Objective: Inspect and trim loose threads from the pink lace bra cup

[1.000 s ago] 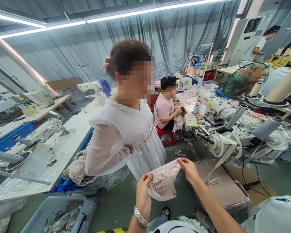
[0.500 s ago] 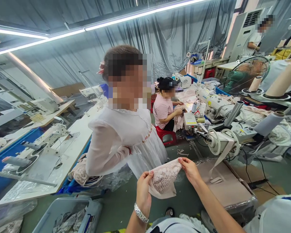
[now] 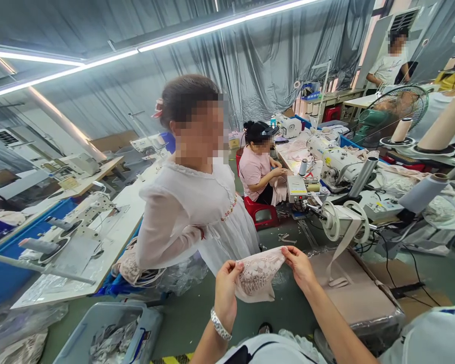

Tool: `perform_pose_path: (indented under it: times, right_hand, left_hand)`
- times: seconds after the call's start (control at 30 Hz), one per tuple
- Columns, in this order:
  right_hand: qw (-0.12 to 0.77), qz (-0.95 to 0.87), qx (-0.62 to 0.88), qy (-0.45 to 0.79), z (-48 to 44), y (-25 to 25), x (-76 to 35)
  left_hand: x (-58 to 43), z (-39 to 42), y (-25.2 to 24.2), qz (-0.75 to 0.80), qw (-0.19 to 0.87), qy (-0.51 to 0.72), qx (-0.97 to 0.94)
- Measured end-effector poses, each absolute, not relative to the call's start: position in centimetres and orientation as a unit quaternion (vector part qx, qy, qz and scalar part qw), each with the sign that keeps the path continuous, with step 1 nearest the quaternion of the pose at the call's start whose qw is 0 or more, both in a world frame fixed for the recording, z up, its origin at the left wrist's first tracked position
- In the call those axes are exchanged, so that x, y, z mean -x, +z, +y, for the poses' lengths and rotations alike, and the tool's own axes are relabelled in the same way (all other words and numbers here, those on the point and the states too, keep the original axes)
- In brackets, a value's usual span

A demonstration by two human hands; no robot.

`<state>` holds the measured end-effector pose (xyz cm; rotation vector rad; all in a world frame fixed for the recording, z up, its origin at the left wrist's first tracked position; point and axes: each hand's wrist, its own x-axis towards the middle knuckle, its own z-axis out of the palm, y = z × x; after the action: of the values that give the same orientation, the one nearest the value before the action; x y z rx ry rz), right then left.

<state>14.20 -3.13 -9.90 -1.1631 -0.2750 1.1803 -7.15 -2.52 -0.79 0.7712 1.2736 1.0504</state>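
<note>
As before, lace piece taut between fingers

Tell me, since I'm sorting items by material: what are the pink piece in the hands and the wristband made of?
The pink piece looks like soft lace fabric: an openwork pattern shows, and it drapes limply between the left hand and right hand. The wristband appears to be shiny silver metal links, possibly a watch strap.

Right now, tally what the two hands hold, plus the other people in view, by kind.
Lace piece, held between left hand and right hand: 1
Other people, white dress, pink shirt, far right: 3
Total: 4
</note>
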Motion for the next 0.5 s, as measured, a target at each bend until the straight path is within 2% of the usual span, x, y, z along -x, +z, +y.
perform_pose_path:
  times: [0.3,0.5]
  right_hand:
    - [0.683,-0.132,0.502,0.515,-5.0,-9.4,-14.7]
    - [0.71,-0.137,0.498,0.479,-6.1,-8.2,-15.2]
  left_hand:
    - [6.8,-3.6,0.4,0.542,0.534,0.456,-0.463]
    - [6.8,-3.9,0.6,0.539,0.507,0.48,-0.471]
